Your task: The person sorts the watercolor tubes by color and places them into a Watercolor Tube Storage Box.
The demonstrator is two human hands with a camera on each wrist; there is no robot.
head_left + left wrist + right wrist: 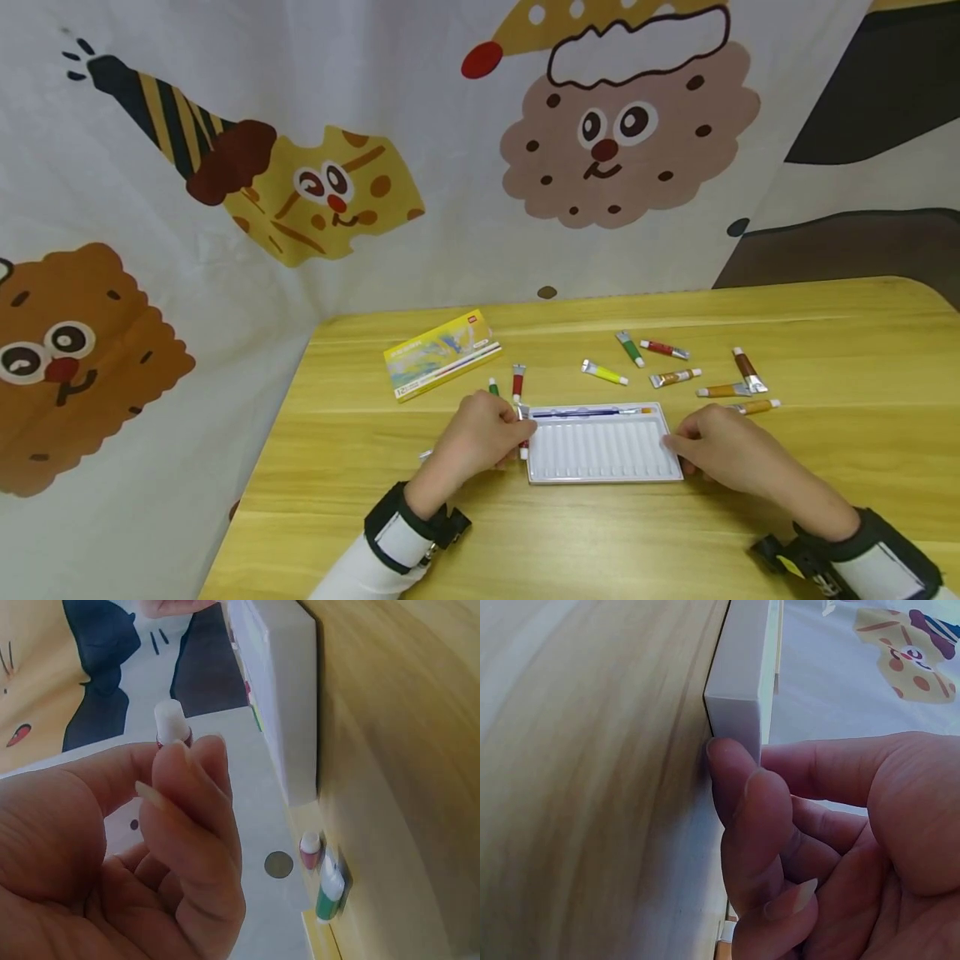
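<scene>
A white grooved plastic tray (603,450) lies on the table, with a blue-handled paintbrush (585,413) along its back compartment. At the tray's left edge, my left hand (480,433) pinches a small dark red paint tube between thumb and fingers; its white cap (172,720) points away from the palm in the left wrist view. My right hand (720,446) grips the tray's right edge. The right wrist view shows the thumb over the rim and a fingertip (731,754) against the tray's white side wall. Most of the held tube is hidden by fingers.
Behind the left hand lie a red tube (518,382) and a green tube (492,386). A yellow paint box (442,354) sits at the back left. Several tubes, including a yellow one (604,372) and a brown one (748,369), are scattered behind the tray and right hand.
</scene>
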